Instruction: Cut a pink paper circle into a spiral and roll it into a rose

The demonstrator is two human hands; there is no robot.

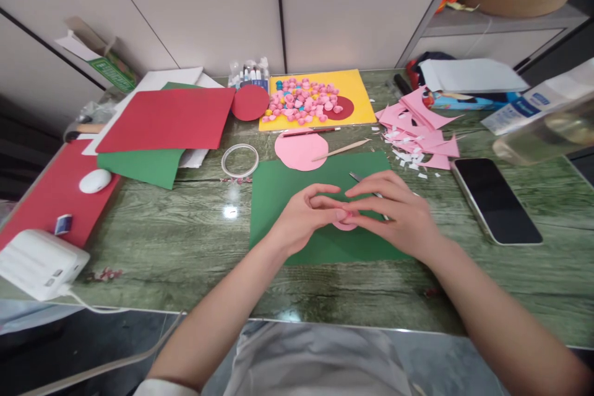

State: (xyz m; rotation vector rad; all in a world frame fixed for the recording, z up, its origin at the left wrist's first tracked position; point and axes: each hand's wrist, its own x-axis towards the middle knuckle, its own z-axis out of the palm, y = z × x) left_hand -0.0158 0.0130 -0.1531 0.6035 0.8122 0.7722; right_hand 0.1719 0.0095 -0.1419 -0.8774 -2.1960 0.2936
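Both my hands meet over a green sheet (278, 198) on the table. Between my left hand (304, 216) and my right hand (401, 207) is a small piece of pink paper (344, 226), pinched by the fingertips of each. Its upper part is hidden by my fingers and looks curled. Partly under my right hand lies a slim metal tool (357, 177), possibly tweezers. Just beyond the green sheet are pink paper rounds (297, 151), a pointed wooden stick (348, 148) and a dark red pencil-like stick (306, 132).
Many rolled paper roses (301, 102) sit on a yellow sheet (364, 93). Pink paper scraps (431, 130) and a phone (496, 198) are on the right. A roll of tape (240, 161), red card (171, 117) and a white charger (41, 263) stand left.
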